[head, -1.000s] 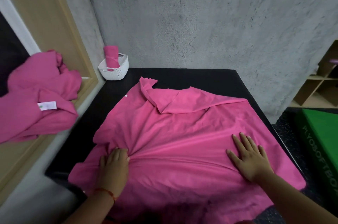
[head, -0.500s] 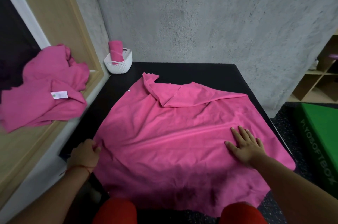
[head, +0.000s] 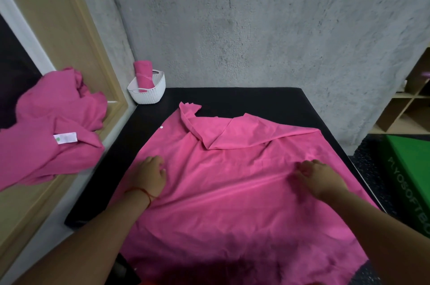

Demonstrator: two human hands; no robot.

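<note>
A pink cloth [head: 232, 203] lies spread over the black bench [head: 256, 100] and covers most of it. Its near edge hangs down over the front of the bench. At 12 o'clock a flap [head: 246, 132] of the cloth is turned back on itself.

The left hand [head: 150, 176] is on the cloth at 9 o'clock, close to its left edge. Its fingers are curled and grip the fabric there. The right hand [head: 320, 178] is at 3 o'clock, also with curled fingers, and it pinches the cloth. A long crease runs from this hand across the cloth toward the left side.

At 11 o'clock, in the far corner of the bench, stands a white basket [head: 151, 95] with a pink roll [head: 143, 72] upright in it. At 9 o'clock, off the bench, a pile [head: 46, 145] of pink fabric with a white label [head: 65, 138] lies on a wooden ledge. At 3 o'clock a green box [head: 409, 180] stands on the floor, and a wooden shelf [head: 404, 107] is at 2 o'clock.
</note>
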